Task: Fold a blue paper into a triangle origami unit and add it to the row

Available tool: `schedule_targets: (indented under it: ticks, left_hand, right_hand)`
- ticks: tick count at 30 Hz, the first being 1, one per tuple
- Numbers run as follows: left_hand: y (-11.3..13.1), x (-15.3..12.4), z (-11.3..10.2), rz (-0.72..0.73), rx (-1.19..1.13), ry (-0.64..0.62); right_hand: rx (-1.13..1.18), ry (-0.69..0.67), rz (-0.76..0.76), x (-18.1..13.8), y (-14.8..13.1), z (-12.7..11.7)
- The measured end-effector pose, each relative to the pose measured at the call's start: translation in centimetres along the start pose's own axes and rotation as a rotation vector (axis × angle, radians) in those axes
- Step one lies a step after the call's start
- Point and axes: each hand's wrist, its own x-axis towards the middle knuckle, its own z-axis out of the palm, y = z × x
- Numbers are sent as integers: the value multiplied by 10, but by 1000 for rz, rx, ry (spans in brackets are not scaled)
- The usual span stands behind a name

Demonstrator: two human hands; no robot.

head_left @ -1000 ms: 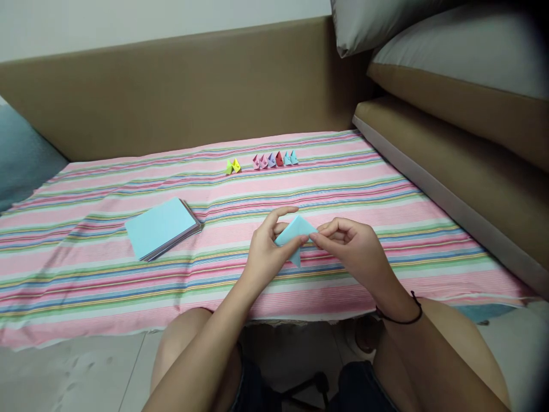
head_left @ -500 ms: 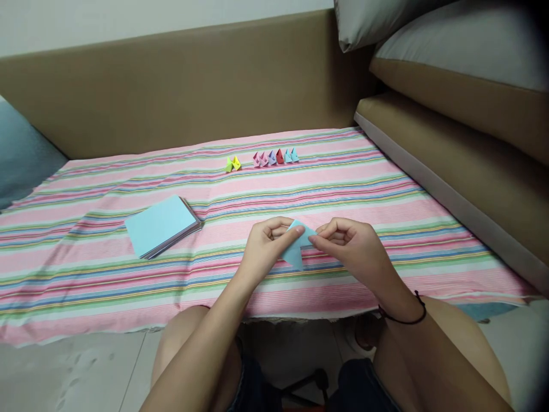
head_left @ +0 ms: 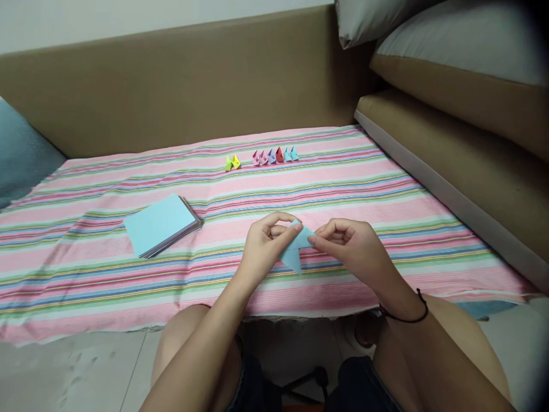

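Note:
A folded piece of light blue paper (head_left: 293, 257) is held above the striped cloth, with one pointed flap hanging toward me. My left hand (head_left: 268, 243) pinches its upper left part between thumb and fingers. At the paper's right corner, my right hand (head_left: 349, 243) grips the tip between thumb and forefinger. Parts of the paper are hidden behind my left thumb and fingers. Farther back stands a row of small folded paper figures in pink, purple, red (head_left: 279, 154) and light blue, with two yellow figures (head_left: 233, 163) to their left.
A stack of paper sheets (head_left: 158, 226), light blue on top, lies left of my hands. Pink striped cloth (head_left: 107, 303) covers the seat. Behind it rises a brown backrest (head_left: 193, 91); brown and grey cushions (head_left: 454, 149) are piled on the right. A blue cushion (head_left: 26, 154) sits at the left.
The hanging flap of the blue paper has dropped slightly toward me, and my left fingers have shifted a little on its top. Both hands keep their hold.

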Motion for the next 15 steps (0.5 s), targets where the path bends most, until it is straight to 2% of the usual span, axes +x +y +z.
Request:
schedule_targets:
  ticks: [15]
  left_hand:
    - [-1,2,-3,-157,-48,-41]
  right_hand:
    - [-65,-28,10,1,2,-1]
